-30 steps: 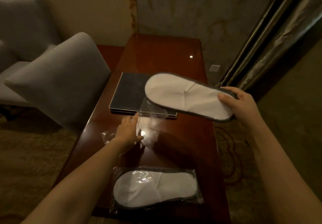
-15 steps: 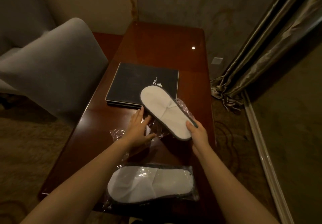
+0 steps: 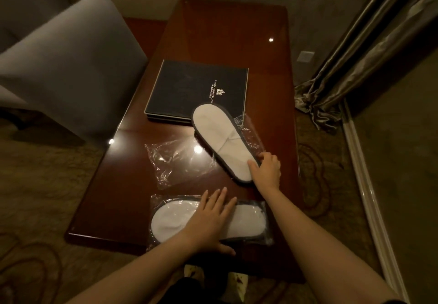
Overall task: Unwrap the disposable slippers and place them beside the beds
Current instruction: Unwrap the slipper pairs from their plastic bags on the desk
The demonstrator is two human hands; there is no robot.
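Observation:
An unwrapped white slipper (image 3: 220, 138) with a dark rim lies slanted on the dark wooden table (image 3: 232, 50), its far end resting on a black folder. My right hand (image 3: 266, 168) grips its near end. Two empty clear wrappers lie flat, one (image 3: 175, 159) to the slipper's left and another (image 3: 248, 130) partly under it. A second white slipper, still sealed in clear plastic (image 3: 246, 223), lies along the table's near edge. My left hand (image 3: 208, 220) rests flat on top of it, fingers spread.
A black hotel folder (image 3: 189, 88) sits mid-table. A grey upholstered chair (image 3: 71, 64) stands close on the left. Curtains (image 3: 369, 50) hang at the right over patterned carpet. A wall socket (image 3: 305, 56) is behind the table.
My right hand lowered the unwrapped slipper onto the table. My left hand left the empty wrapper and came back onto the sealed slipper near the front edge.

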